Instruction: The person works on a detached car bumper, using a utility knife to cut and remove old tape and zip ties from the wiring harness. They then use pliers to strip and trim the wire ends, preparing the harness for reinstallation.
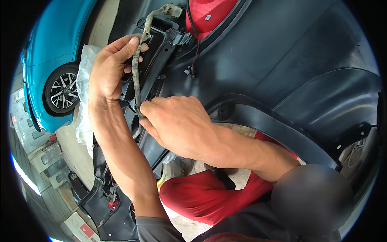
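Observation:
A grey, cloth-taped wiring harness (136, 76) runs down in front of me, its frayed upper end bending to the right. My left hand (111, 66) pinches it near the top between thumb and fingers. Lower on the same harness, my right hand (181, 125) is closed with the thumb and forefinger gripping it; the other fingertips are mostly hidden. Behind the harness lies a large dark plastic car bumper (258, 60) with brackets and openings. A small black connector (192, 73) hangs on a thin wire over the bumper, to the right of my hands.
A red panel (211, 14) shows behind the bumper at the top. A blue car (54, 34) stands at the far left, near clear plastic sheeting (85, 97). My red-trousered leg (201, 193) is bent below. A white and red box (80, 226) is at the lower left.

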Tool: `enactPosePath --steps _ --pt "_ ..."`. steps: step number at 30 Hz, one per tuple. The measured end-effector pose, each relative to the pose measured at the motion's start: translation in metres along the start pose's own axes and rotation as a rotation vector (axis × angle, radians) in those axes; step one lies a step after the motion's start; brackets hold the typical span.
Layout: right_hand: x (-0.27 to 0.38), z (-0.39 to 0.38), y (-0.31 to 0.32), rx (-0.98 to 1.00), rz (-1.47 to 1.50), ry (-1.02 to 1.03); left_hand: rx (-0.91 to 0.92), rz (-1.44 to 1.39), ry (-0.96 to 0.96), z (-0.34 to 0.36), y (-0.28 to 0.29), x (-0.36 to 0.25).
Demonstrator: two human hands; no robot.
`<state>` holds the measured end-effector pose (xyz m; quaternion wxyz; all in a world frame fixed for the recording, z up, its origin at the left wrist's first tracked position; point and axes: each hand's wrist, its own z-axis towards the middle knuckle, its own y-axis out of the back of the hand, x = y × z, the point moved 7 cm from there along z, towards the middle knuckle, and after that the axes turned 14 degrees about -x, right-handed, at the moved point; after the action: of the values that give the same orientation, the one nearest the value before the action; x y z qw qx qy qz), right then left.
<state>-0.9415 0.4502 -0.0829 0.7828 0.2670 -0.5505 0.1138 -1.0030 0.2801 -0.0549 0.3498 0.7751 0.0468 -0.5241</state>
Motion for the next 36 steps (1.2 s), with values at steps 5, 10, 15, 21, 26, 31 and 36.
enactPosePath --steps 5,10,15,21,26,31,36 --pt "0.005 0.001 -0.002 0.033 0.055 -0.013 0.035 -0.041 0.016 0.001 0.002 0.003" --pt "0.004 0.002 -0.003 0.026 0.072 -0.010 0.044 -0.091 0.032 0.002 0.001 0.006" --pt "0.004 0.001 -0.004 0.030 0.083 -0.011 -0.008 -0.034 -0.006 -0.003 -0.001 0.001" --pt "0.003 0.001 -0.002 0.037 0.085 -0.014 -0.029 -0.009 -0.026 -0.003 -0.002 0.001" --pt "0.002 0.002 -0.003 0.057 0.085 -0.024 -0.132 -0.025 -0.059 -0.008 -0.010 -0.002" --pt "0.003 0.001 -0.004 0.061 0.085 -0.024 -0.229 -0.008 -0.078 0.002 -0.003 0.008" --pt "0.001 0.002 -0.003 0.051 0.083 -0.028 -0.290 0.152 -0.129 -0.006 -0.003 0.001"
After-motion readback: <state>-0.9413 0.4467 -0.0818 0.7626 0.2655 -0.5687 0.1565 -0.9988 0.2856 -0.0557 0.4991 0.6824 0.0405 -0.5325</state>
